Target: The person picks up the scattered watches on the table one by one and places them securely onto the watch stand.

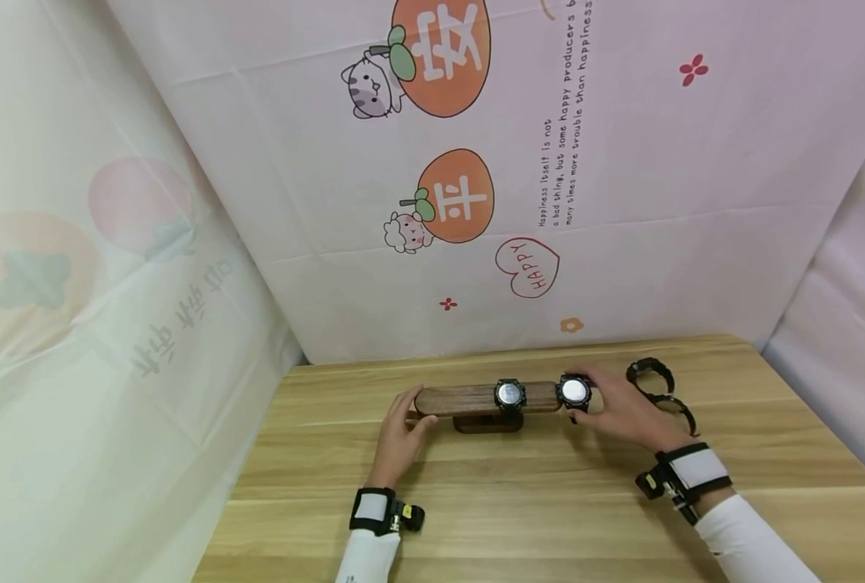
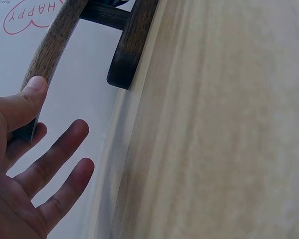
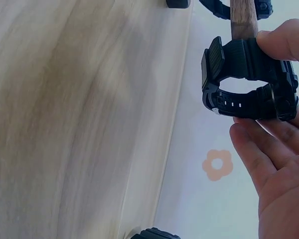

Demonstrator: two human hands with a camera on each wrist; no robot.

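Observation:
A wooden watch stand [image 1: 454, 400] with a crossbar on a small base stands towards the back of the table. My left hand [image 1: 398, 437] grips the bar's left end between thumb and fingers; in the left wrist view two fingers extend free of it. One black digital watch [image 1: 509, 393] is looped around the bar right of its middle. At the bar's right end, my right hand [image 1: 622, 409] pinches a second black watch [image 3: 241, 59], its strap closed into a loop. In the right wrist view that loop is at the bar's tip; how far it is on cannot be told.
Two more black watches, one farther back [image 1: 651, 363] and one nearer [image 1: 688, 414], lie on the wood-grain table [image 1: 520, 510] right of my right hand. A printed white cloth [image 1: 374, 316] hangs behind the table, with more cloth at both sides.

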